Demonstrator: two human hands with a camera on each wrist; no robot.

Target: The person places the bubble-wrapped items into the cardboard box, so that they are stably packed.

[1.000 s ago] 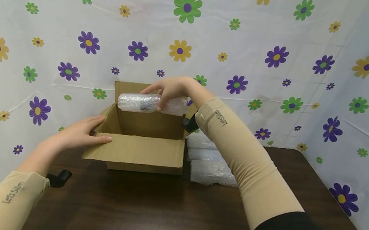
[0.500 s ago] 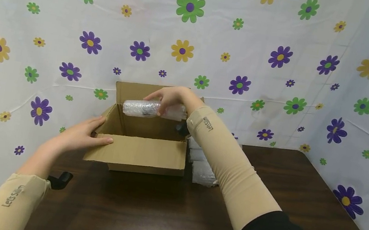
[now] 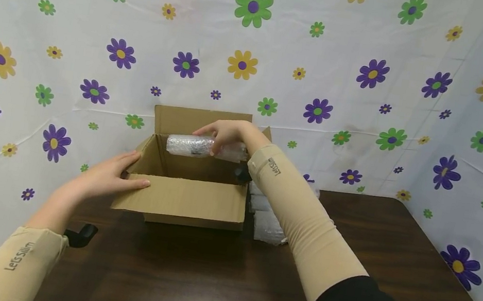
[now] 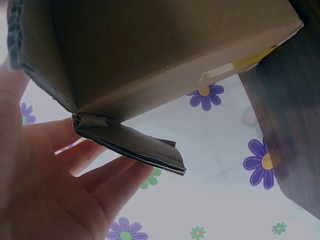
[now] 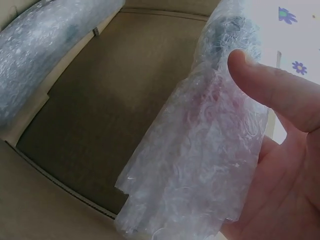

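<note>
A brown cardboard box (image 3: 196, 201) stands with its flaps spread. At its left front corner my left hand (image 3: 103, 177) holds the flaps, thumb on the front flap and fingers against the left flap (image 4: 135, 145). My right hand (image 3: 227, 133) grips a bubble-wrapped bundle (image 3: 189, 146) from above, level across the box opening. Thumb and fingers lie on opposite sides of the bundle (image 5: 200, 135) in the right wrist view; the wrap hides most of what is inside. Another bubble-wrapped bundle (image 5: 55, 45) lies in the box along one wall.
To the right of the box, several bubble-wrapped bundles (image 3: 268, 227) lie on the dark wooden table (image 3: 212, 281), partly behind my right forearm. A white flowered cloth (image 3: 156, 33) hangs behind the box and along the right side.
My right hand has lowered the bubble-wrapped bundle toward the box opening, down and slightly to the right. The left hand keeps its place on the flaps.
</note>
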